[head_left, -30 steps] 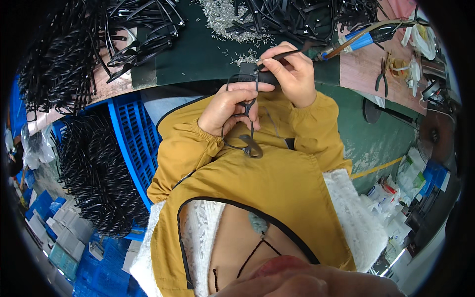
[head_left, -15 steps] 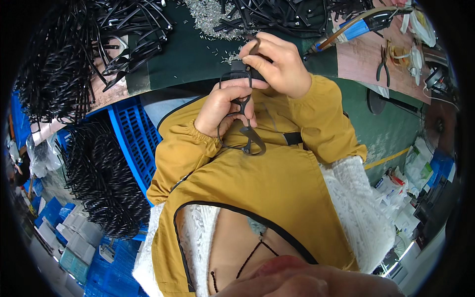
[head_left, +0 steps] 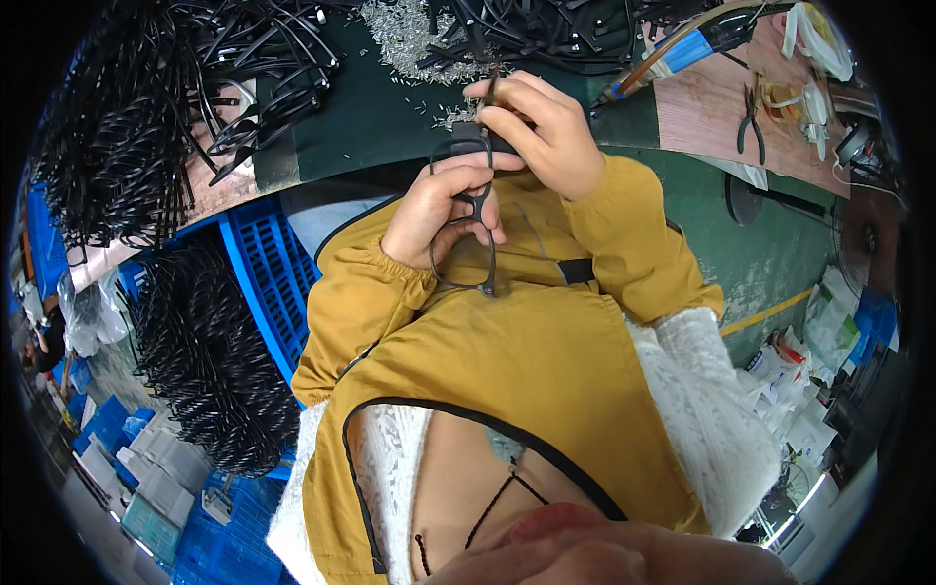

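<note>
At upper centre, the left hand [head_left: 427,211] grips the glasses [head_left: 479,204] by the middle; the right hand [head_left: 553,135] pinches the temple [head_left: 490,91] between its fingers. Silver bits [head_left: 398,37] lie across the tabletop [head_left: 361,122] at top centre.

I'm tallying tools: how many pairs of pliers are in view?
1: the pliers lie on the pinkish bench top, to the right of the right hand. Others may be hidden.

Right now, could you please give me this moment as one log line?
left hand: holding eyeglass frame | right hand: pinching dark temple arm at frame's far end | table: small silvery pieces, pliers
</note>
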